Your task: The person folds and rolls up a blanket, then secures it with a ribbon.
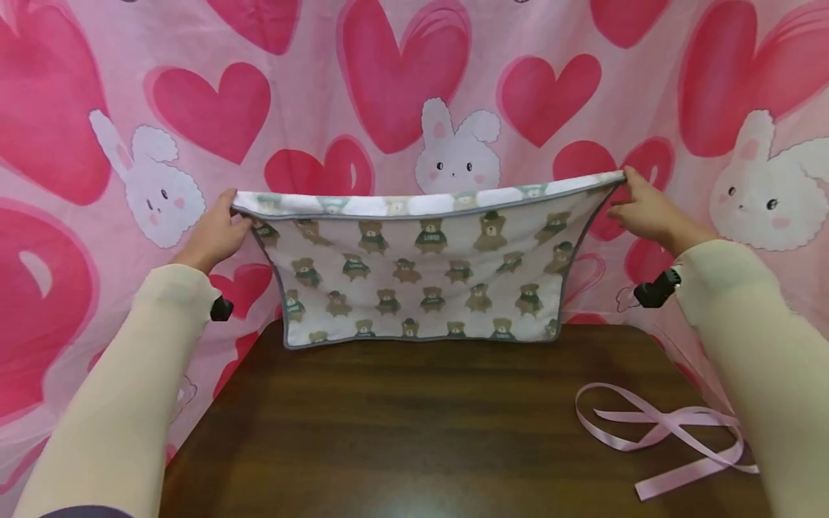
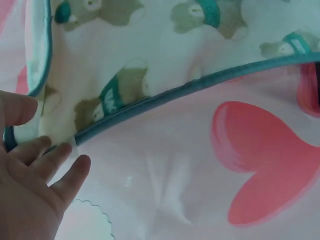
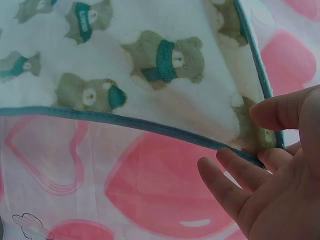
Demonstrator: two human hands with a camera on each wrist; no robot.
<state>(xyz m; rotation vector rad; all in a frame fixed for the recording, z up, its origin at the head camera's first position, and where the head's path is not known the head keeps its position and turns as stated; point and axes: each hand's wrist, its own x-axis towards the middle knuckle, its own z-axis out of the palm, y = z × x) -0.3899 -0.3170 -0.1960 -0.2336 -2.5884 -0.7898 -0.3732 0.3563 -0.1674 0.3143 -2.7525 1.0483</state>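
A white towel [image 1: 414, 266] printed with brown bears and edged in grey hangs spread between both hands. Its top part is folded over, forming a narrow band along the upper edge. My left hand [image 1: 220, 232] pinches the upper left corner between thumb and fingers. On the other side my right hand [image 1: 650, 210] pinches the upper right corner, slightly higher than the left. In the left wrist view the thumb [image 2: 19, 107] lies over the towel's corner. The right wrist view shows the thumb [image 3: 282, 111] on the fabric, with the other fingers spread below the edging.
A dark brown wooden table [image 1: 414, 432] lies below the towel, whose lower edge overlaps the table's far side in the head view. A loosely looped pink ribbon [image 1: 673, 424] rests on the table's right side. Behind hangs a pink curtain [image 1: 388, 86] with hearts and rabbits.
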